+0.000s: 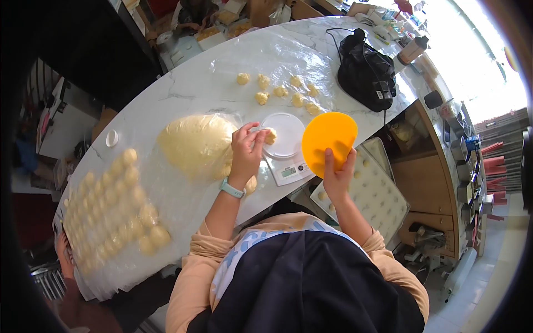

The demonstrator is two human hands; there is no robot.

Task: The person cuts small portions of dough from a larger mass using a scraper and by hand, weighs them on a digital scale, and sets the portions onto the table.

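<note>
My left hand (pixel 247 149), with a pale watch at its wrist, pinches a small lump of yellow dough (pixel 270 136) at the left edge of the round plate on a white kitchen scale (pixel 288 173). Whether the lump rests on the plate I cannot tell. In my right hand (pixel 339 172) is a round orange dough scraper (pixel 330 136), held up to the right of the scale, thumb across its face. Left of the scale lies a large mass of dough (pixel 194 141) under clear plastic, partly hidden by my left hand. More dough (pixel 251 185) shows beside my left wrist.
Several dough lumps (pixel 280 91) lie on plastic film at the back. Rows of dough balls (pixel 114 205) sit under film at the left, where another person's hand (pixel 64 255) touches the table edge. A black bag (pixel 366 72) and trays of small pieces (pixel 363 194) are at the right.
</note>
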